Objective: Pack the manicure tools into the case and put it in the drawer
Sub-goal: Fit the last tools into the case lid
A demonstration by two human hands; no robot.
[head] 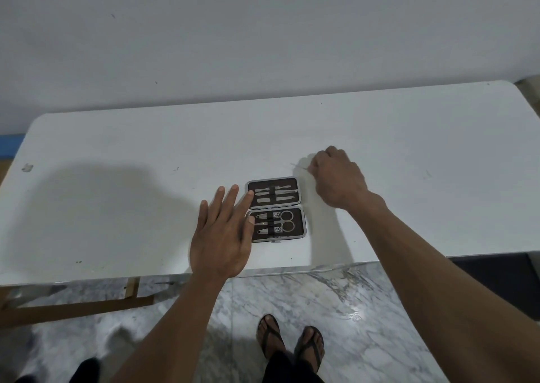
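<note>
steel tool looks thin, light, slippery; right hand pinches one end. left hand, spread flat, steadies the stiff open case.

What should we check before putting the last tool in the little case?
1. Manicure case lies open and flat on the white table: ok.
2. Left hand steadies the case's left edge: ok.
3. Right hand pinches a thin tool beyond the case: cannot tell how firmly.
4. Scissors and clippers sit under their straps: ok.
5. A free slot for that tool: cannot tell.
6. Drawer in view: not ok.
</note>
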